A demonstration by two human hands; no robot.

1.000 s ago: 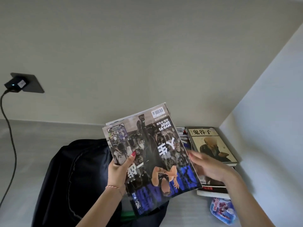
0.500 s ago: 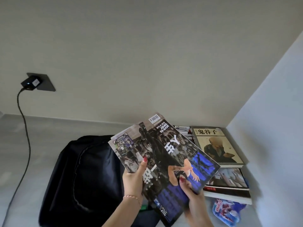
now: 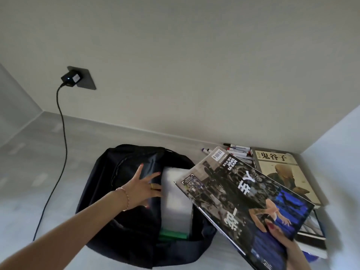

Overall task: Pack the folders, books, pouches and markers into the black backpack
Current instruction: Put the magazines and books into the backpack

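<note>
The left hand (image 3: 144,189), fingers spread, pressed the backpack (image 3: 120,221) flap open on the tabletop (image 3: 39,172). The right hand (image 3: 282,238) gripped a magazine (image 3: 243,203) just right of the backpack.

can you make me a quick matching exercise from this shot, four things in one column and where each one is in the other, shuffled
Things:
1. magazine
2. markers
3. green folder
4. charger

Places:
A. plugged into the wall socket
B. inside the black backpack
C. held in the right hand
D. on the floor by the wall, behind the books

Pairs: 1-C, 2-D, 3-B, 4-A
</note>
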